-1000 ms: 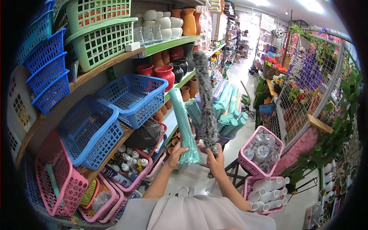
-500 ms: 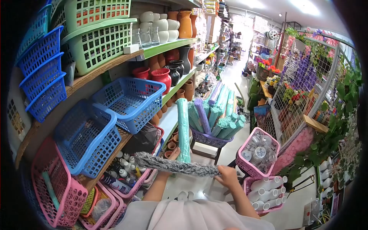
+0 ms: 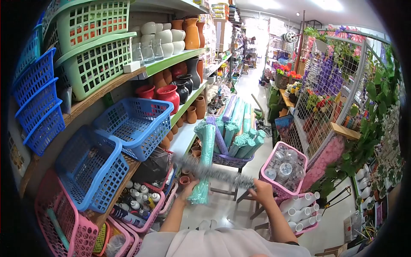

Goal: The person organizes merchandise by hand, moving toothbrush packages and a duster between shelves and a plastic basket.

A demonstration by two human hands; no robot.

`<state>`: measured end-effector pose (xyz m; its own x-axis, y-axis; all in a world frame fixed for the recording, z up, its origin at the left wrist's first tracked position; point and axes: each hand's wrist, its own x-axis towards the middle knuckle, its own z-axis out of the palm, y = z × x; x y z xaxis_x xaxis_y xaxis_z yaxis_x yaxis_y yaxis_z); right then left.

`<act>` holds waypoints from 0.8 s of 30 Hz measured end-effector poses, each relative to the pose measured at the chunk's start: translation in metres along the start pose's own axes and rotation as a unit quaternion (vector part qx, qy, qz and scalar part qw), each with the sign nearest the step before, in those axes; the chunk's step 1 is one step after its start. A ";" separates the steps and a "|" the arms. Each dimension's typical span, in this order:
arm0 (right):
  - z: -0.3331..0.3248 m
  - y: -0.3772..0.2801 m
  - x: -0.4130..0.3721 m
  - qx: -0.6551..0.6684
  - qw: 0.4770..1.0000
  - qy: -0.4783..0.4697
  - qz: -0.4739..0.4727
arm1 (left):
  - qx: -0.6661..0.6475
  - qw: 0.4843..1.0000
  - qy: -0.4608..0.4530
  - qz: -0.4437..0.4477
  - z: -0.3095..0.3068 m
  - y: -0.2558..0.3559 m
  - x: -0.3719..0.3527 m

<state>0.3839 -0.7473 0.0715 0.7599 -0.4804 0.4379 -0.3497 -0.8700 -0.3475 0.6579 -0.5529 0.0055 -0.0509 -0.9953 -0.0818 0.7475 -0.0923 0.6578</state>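
A grey, fluffy bundle (image 3: pixel 214 173), blurred by motion, stretches across in front of me. My right hand (image 3: pixel 261 190) is closed round its right end. Below its left part is my left hand (image 3: pixel 188 190), its fingers near the lower end of a teal plastic-wrapped bundle (image 3: pixel 206 158); blur hides what exactly it grips. The teal bundle stands upright, crossing the grey one. Behind them, a purple basket (image 3: pixel 233 161) holds several teal and purple wrapped bundles.
At the left, blue baskets (image 3: pixel 87 167) and a pink basket (image 3: pixel 64 214) rest along shelves with pots and vases. To the right are a pink basket of clear jars (image 3: pixel 284 165), another with white bottles (image 3: pixel 299 214), and a wire rack (image 3: pixel 329 94) with flowers.
The grey bundle has tilted and moved slightly right, now blurred. The teal bundle's lower end has dropped in view. My right hand has shifted a little right, and the whole view has shifted.
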 end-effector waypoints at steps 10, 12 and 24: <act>0.000 0.014 -0.023 0.035 0.996 -0.027 -0.081 | -0.025 0.998 0.037 0.037 -0.058 -0.028 0.014; 0.007 0.018 -0.027 0.046 0.999 0.013 0.014 | 0.072 0.993 0.056 0.073 -0.005 -0.011 0.006; 0.008 -0.002 -0.043 0.060 0.993 -0.001 0.102 | -0.013 0.998 -0.026 0.058 0.005 -0.009 0.009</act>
<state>0.3558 -0.7242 0.0469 0.6810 -0.6451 0.3465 -0.4295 -0.7351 -0.5245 0.6474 -0.5607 0.0030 0.0024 -0.9995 0.0331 0.7668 0.0231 0.6415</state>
